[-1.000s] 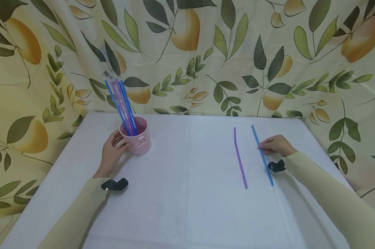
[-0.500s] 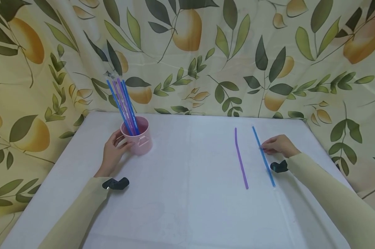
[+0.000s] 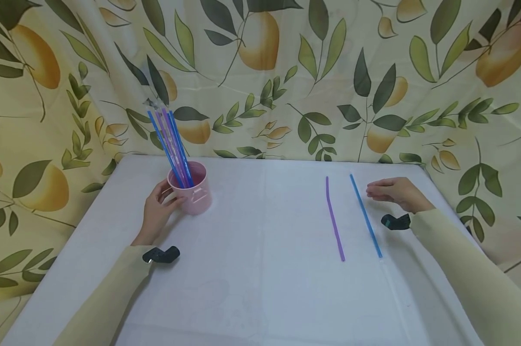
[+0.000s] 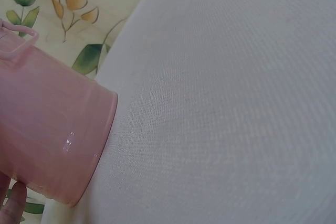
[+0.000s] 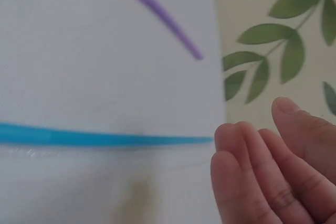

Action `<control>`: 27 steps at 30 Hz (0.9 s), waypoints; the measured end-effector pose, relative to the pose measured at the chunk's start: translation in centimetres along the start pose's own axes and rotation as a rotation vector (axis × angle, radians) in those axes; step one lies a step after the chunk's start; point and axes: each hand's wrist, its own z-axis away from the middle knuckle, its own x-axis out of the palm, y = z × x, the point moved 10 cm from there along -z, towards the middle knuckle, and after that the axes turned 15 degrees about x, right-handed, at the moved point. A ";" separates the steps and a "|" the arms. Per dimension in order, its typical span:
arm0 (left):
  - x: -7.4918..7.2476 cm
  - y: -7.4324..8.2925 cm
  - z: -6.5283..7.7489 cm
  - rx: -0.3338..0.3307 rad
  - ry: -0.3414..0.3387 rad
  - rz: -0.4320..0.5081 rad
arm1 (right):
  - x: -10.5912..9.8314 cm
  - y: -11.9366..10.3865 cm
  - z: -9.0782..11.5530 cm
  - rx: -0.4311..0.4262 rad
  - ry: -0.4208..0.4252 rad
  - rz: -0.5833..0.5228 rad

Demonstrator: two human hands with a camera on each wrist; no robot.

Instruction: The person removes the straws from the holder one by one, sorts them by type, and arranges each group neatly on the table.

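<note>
At the table's far left stands a pink cup (image 3: 195,203) with a small handle. Several blue and purple straws (image 3: 172,144), apparently in a clear wrapper, lean out of it. My left hand (image 3: 155,214) grips the cup's side, thumb in front; in the left wrist view the cup (image 4: 52,114) hides most of that hand. On the right lie a bent purple straw (image 3: 334,221) and, beside it, a blue straw (image 3: 366,216). Just right of the blue straw, my right hand (image 3: 399,193) hovers with extended fingers, holding nothing. The right wrist view shows its fingers (image 5: 268,171) side by side, thumb apart.
A white cloth covers the table (image 3: 260,278). Behind it hangs a curtain (image 3: 260,110) printed with leaves and fruit. Dark wrist cameras sit on both sleeves, the left camera (image 3: 162,254) and the right camera (image 3: 396,222).
My right hand has let go of the blue straw and drawn up and to the right, its fingers straightening. The straw stays on the table. My left hand still grips the cup.
</note>
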 end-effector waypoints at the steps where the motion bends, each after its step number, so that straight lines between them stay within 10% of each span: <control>1: -0.1 0.0 0.0 -0.003 -0.001 -0.003 | -0.1 -0.4 0.3 -0.028 -0.003 -0.026; 16: -0.8 -0.6 0.1 0.002 0.013 0.008 | -0.3 -11.9 11.4 -0.598 -0.108 -0.548; 27: -0.2 -0.6 -0.5 0.012 0.032 0.059 | 5.2 -20.4 16.0 -0.790 -0.263 -0.570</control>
